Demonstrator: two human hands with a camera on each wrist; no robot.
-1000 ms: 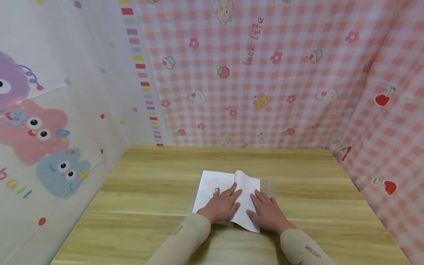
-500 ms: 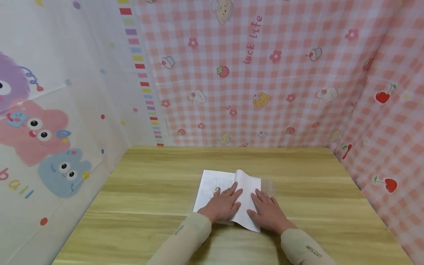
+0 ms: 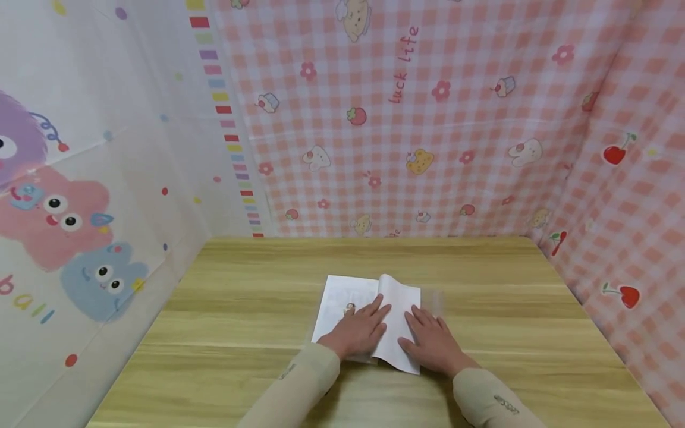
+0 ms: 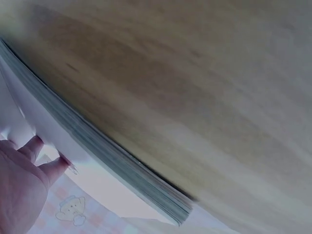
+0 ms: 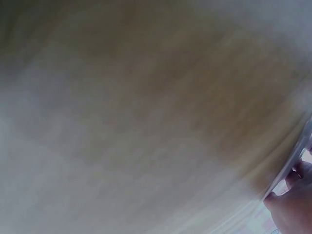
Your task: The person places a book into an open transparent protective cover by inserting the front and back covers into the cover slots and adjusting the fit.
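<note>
A person in pale long sleeves (image 3: 299, 383) has both hands laid on a white-paged book (image 3: 396, 324), which lies spread at the near middle of the table (image 3: 230, 309). The left hand (image 3: 360, 331) is flat, its fingers straight and spread apart, the palm over the left page (image 3: 334, 306) and the fingertips reaching across the gutter. The right hand (image 3: 433, 342) lies at the outer edge of the right page (image 3: 398, 353), fingers extended and thumb out to the side, touching the paper. Neither has anything gripped.

That right page bulges up in a curve near the spine, and its lower edge waves a little. I see only plain white on it. The left page carries a small printed figure (image 3: 349, 310), partly screened by the left hand, and some fainter print I can't read. A strip of clear plastic (image 3: 437, 300) sticks out past the right page.

From the left wrist, the thick stack of page edges (image 4: 105, 151) shows plainly; the right wrist's view is mostly blur.

Behind the table hangs a pink-and-white checked cloth (image 3: 342, 134) with flowers, strawberries and the words "luck life" (image 3: 404, 65). To the left is a white cloth (image 3: 144, 166) with cartoon creatures.
</note>
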